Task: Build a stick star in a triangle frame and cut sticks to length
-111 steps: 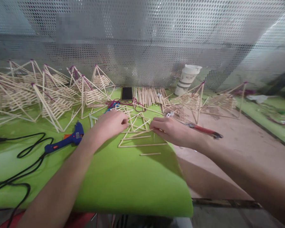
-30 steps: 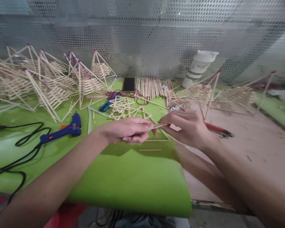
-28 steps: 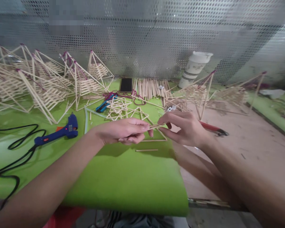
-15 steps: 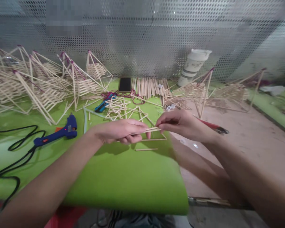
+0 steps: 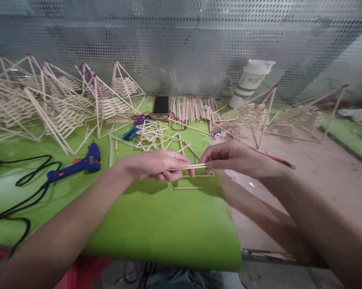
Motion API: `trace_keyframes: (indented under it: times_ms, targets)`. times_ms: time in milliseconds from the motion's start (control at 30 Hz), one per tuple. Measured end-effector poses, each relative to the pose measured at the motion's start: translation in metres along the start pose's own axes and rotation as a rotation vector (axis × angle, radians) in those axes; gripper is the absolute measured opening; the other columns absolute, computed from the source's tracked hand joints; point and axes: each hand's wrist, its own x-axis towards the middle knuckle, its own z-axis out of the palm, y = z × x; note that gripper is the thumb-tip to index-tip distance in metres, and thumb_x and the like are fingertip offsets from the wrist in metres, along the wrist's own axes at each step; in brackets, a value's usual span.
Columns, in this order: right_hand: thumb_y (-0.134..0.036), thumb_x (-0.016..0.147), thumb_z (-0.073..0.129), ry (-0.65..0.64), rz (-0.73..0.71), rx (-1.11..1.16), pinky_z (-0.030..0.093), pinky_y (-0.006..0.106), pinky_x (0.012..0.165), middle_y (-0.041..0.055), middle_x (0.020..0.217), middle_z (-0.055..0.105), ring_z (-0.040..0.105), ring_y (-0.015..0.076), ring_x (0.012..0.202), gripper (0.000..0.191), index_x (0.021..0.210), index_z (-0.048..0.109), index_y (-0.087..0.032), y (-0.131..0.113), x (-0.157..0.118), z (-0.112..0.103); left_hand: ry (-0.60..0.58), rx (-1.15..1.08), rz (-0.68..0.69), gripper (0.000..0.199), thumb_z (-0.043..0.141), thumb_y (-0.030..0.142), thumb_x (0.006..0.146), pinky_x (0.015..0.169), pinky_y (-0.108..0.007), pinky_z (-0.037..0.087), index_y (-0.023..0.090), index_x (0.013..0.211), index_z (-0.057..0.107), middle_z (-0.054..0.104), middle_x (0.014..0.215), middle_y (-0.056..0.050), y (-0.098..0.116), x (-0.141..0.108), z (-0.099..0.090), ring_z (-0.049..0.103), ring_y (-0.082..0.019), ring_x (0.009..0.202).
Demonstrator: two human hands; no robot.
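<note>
Between my hands lie thin wooden sticks, side by side and roughly level above the green mat. My left hand is closed around their left part, thumb on top. At their right end, my right hand pinches them with thumb and fingertips. Beneath, a stick frame is partly covered by my hands. One loose stick lies on the mat just in front. Behind my hands is a heap of short sticks, some set at angles.
A blue glue gun with a black cord rests at left. Stick structures with purple tips crowd the back left; others stand right. A phone, stick bundle, blue cutter and white cup are behind.
The view has shifted slightly, so most things appear a little further right. Both hands keep hold of the sticks, with the right fingers slightly shifted at their end.
</note>
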Motion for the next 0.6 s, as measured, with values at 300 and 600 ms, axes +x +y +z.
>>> trace_keyframes:
  times_ms: [300, 600]
  targets:
    - [-0.041, 0.097, 0.076, 0.047, 0.023, -0.016, 0.043, 0.029, 0.065, 0.0019, 0.083, 0.077, 0.065, 0.0142, 0.071, 0.022, 0.101, 0.081, -0.02, 0.0038, -0.0003, -0.0034, 0.035, 0.04, 0.009, 0.028, 0.053, 0.033, 0.107, 0.043, -0.02, 0.019, 0.019, 0.123, 0.072, 0.035, 0.067, 0.005, 0.0061, -0.008, -0.0041, 0.023, -0.01, 0.053]
    - [-0.05, 0.097, 0.074, 0.023, 0.061, -0.071, 0.039, 0.032, 0.063, 0.0038, 0.087, 0.079, 0.064, 0.0167, 0.071, 0.03, 0.104, 0.08, -0.022, 0.0058, -0.0005, -0.0059, 0.018, 0.073, -0.005, 0.032, 0.058, 0.04, 0.107, 0.045, -0.022, 0.016, 0.017, 0.128, 0.066, 0.035, 0.067, 0.006, 0.0038, -0.0059, -0.0054, 0.021, -0.01, 0.053]
